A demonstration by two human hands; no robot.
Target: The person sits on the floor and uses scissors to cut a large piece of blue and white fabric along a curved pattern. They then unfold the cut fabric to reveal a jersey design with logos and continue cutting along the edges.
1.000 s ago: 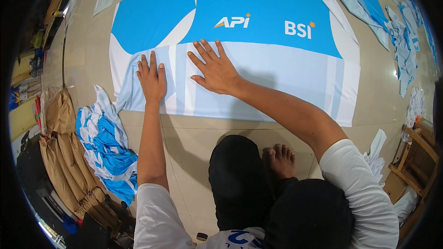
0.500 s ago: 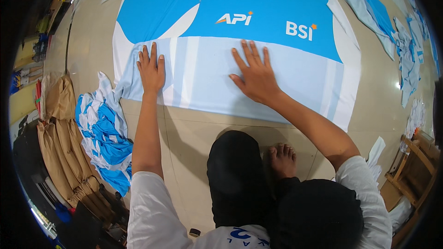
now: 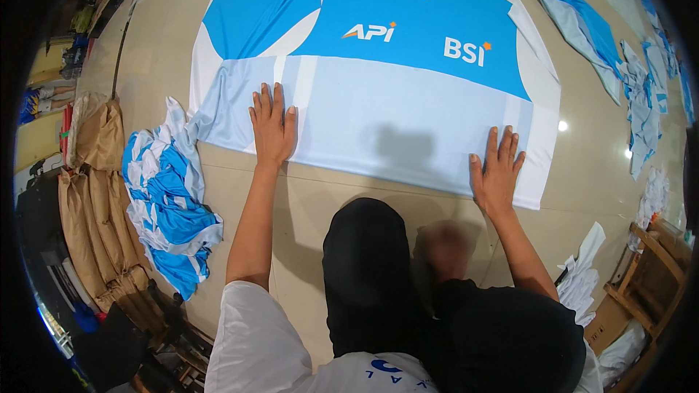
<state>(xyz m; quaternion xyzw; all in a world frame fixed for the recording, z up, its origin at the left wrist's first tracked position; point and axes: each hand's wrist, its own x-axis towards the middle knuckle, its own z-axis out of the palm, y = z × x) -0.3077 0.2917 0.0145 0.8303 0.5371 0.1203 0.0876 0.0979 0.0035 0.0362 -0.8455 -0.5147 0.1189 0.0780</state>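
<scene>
A large blue, pale blue and white jersey [image 3: 393, 102] lies flat on the tan tiled floor, neck away from me. My left hand [image 3: 273, 124] presses flat on its lower left part, fingers spread. My right hand [image 3: 499, 171] lies flat on the hem near the lower right corner, fingers apart. Neither hand grips anything. My knees in black trousers [image 3: 368, 269] are just below the hem.
A heap of blue and white fabric pieces [image 3: 167, 196] lies to the left, beside brown paper bags [image 3: 91, 196]. More blue and white cut pieces [image 3: 619, 51] are strewn at the right. A wooden stool [image 3: 655, 269] and white cloth [image 3: 582, 276] sit at the lower right.
My right hand has slid rightward and toward me across the jersey, from its middle to the lower right hem. The left hand has stayed nearly where it was.
</scene>
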